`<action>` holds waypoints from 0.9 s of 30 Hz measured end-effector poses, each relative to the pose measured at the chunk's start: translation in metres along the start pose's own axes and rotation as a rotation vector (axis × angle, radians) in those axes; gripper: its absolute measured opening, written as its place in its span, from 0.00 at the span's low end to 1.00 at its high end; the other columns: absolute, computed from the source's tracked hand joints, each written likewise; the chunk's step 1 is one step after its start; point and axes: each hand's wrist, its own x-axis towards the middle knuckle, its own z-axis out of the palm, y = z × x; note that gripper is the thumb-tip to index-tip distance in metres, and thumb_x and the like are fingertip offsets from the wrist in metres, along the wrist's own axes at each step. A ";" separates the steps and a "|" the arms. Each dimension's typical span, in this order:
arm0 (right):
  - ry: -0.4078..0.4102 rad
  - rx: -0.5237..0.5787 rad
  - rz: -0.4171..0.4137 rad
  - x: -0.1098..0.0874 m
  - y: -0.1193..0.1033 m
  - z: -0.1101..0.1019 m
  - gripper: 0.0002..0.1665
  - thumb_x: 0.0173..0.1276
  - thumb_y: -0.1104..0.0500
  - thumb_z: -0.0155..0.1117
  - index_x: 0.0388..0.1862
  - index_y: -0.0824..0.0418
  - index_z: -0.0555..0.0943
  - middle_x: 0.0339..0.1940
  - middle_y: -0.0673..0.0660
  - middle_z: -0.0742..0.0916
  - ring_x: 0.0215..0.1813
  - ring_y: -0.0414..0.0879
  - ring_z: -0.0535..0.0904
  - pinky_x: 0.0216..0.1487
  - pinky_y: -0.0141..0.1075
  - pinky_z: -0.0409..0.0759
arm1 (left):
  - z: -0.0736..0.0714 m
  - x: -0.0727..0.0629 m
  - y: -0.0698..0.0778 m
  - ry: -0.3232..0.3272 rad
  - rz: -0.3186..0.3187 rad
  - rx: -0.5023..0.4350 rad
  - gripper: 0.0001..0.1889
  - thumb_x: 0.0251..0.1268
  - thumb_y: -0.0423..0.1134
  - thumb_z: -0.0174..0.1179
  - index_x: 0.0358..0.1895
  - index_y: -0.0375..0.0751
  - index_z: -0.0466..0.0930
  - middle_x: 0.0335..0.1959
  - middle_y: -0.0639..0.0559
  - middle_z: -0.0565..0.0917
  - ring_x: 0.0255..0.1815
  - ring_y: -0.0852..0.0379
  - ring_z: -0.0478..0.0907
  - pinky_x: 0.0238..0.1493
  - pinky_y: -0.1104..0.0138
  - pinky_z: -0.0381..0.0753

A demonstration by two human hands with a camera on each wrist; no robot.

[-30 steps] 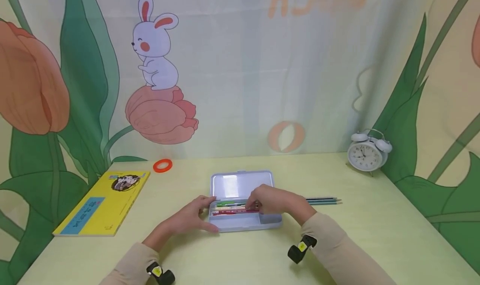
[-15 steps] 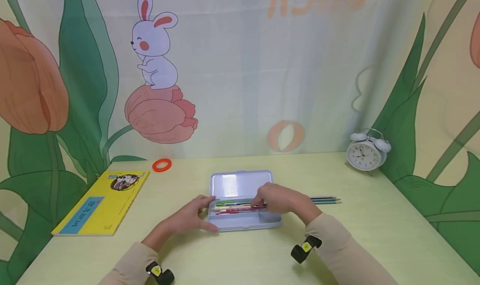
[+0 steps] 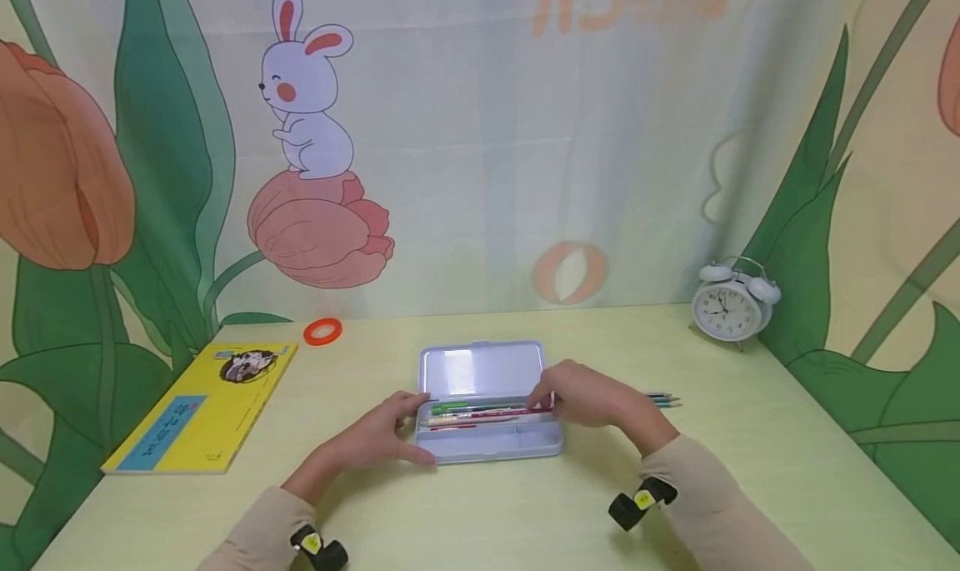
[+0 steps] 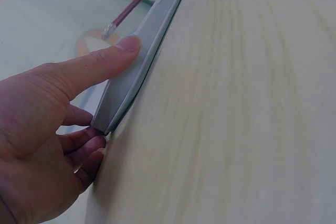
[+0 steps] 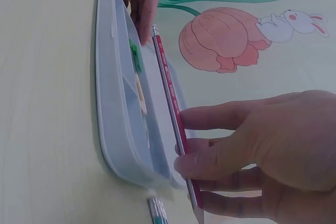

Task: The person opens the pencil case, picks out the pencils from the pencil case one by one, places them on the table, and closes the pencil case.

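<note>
A pale lavender pencil case (image 3: 480, 450) lies on the table with its lid (image 3: 480, 371) raised at the back. My left hand (image 3: 375, 435) grips its left end; in the left wrist view the thumb (image 4: 113, 59) presses the front wall and the fingers curl at the corner. My right hand (image 3: 585, 396) pinches a red pencil (image 5: 170, 90) between thumb and fingers. The pencil hangs above the case, its white-ended tip toward the left hand and its sharpened point past the right fingers. A green pen (image 3: 450, 408) and other slim items lie inside the case.
Several dark and teal pencils (image 3: 663, 400) lie right of the case, partly behind my right hand. A white alarm clock (image 3: 731, 308) stands back right. A yellow book (image 3: 210, 408) lies at left, near an orange-red ring (image 3: 322, 332). A printed curtain (image 3: 465, 162) hangs behind the table.
My right hand has moved right and lifted the red pencil from among the items in the case. The left hand keeps its place on the case's left end.
</note>
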 end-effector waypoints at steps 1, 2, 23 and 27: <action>0.009 0.006 -0.021 -0.003 0.004 -0.001 0.22 0.61 0.77 0.62 0.46 0.57 0.90 0.37 0.47 0.87 0.37 0.42 0.79 0.41 0.34 0.79 | 0.000 0.000 0.000 0.000 0.000 0.003 0.54 0.44 0.51 0.81 0.76 0.37 0.63 0.64 0.46 0.70 0.65 0.47 0.67 0.67 0.49 0.66; 0.012 0.012 -0.033 -0.007 0.007 -0.003 0.21 0.61 0.77 0.62 0.46 0.58 0.90 0.37 0.47 0.87 0.37 0.42 0.79 0.41 0.34 0.80 | 0.000 0.000 0.000 0.000 0.000 0.006 0.54 0.44 0.51 0.81 0.76 0.37 0.63 0.64 0.46 0.70 0.65 0.47 0.67 0.67 0.49 0.66; 0.041 0.167 0.102 -0.067 0.085 -0.028 0.12 0.62 0.67 0.72 0.45 0.57 0.90 0.33 0.46 0.87 0.34 0.42 0.77 0.36 0.34 0.78 | 0.000 0.000 0.000 -0.007 0.012 0.001 0.52 0.47 0.48 0.80 0.75 0.36 0.63 0.65 0.43 0.70 0.66 0.43 0.67 0.68 0.46 0.64; 0.040 0.195 0.136 -0.073 0.098 -0.028 0.12 0.61 0.68 0.72 0.43 0.57 0.91 0.34 0.47 0.87 0.35 0.43 0.77 0.37 0.34 0.79 | -0.001 0.000 0.002 -0.007 0.019 0.004 0.52 0.47 0.48 0.80 0.75 0.36 0.63 0.64 0.43 0.70 0.66 0.44 0.67 0.68 0.46 0.63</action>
